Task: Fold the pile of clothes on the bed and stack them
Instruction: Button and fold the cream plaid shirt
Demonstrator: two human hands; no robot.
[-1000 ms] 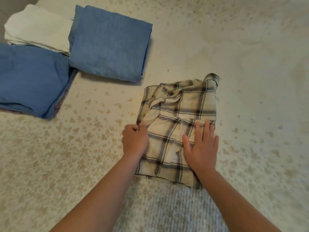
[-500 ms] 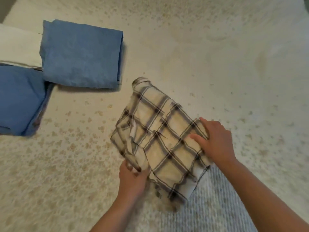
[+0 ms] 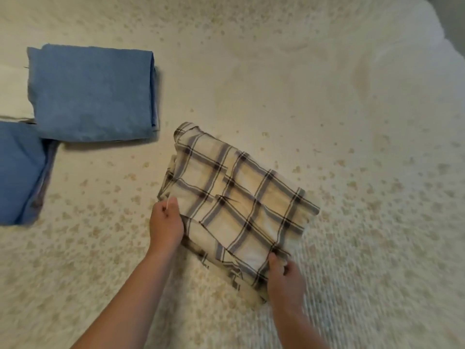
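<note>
A cream plaid shirt with dark checks lies folded into a rough rectangle, turned at an angle, in the middle of the bed. My left hand pinches its near-left edge between thumb and fingers. At the shirt's near corner, my right hand grips the cloth. A folded blue garment lies flat to the upper left. A second blue folded piece sits at the far left edge, and a white folded piece shows behind them.
The bed cover is cream with small tan flecks and spreads wide to the right and back. Its far right corner curves off at the frame's upper right edge.
The plaid shirt was flat under both hands, then got lifted and turned over. Now it lies on the bed again, angled, with my right hand moved from its right side to its near corner.
</note>
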